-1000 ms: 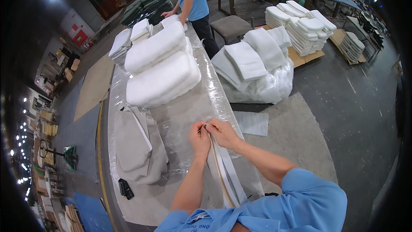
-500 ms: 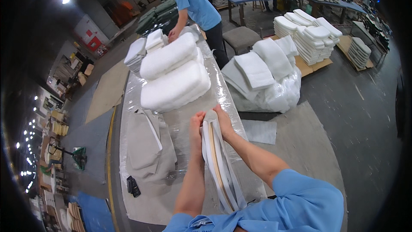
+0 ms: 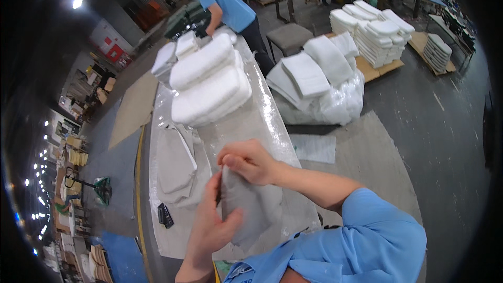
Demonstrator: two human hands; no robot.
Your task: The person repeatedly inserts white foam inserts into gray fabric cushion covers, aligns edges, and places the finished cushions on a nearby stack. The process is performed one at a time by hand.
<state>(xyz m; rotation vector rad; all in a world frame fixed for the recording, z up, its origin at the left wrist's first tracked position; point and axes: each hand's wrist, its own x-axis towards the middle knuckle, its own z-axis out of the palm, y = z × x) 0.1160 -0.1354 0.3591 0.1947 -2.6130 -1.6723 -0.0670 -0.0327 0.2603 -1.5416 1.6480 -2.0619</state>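
A grey fabric-covered cushion (image 3: 249, 212) is tilted up close in front of my body, its broad face showing. My right hand (image 3: 247, 162) pinches its far upper edge with bent fingers. Along the cushion's left side lies my left hand (image 3: 216, 217), thumb on the face and fingers around the edge, slightly blurred. On the plastic-covered table (image 3: 251, 131), to the left, are loose grey fabric covers (image 3: 175, 165). A small black object (image 3: 165, 215) rests nearer to me, its kind unclear.
Thick white pads (image 3: 209, 97) are piled farther up the table, where a person in a blue shirt (image 3: 225, 5) leans over. To the right stand a plastic-wrapped bundle (image 3: 340, 97), a grey stool (image 3: 290, 36) and stacked white pads (image 3: 382, 36) on cardboard.
The cushion has turned from its edge, where a beige strip showed, to its broad grey face. My right hand has crossed over its top; my left hand has come down its side.
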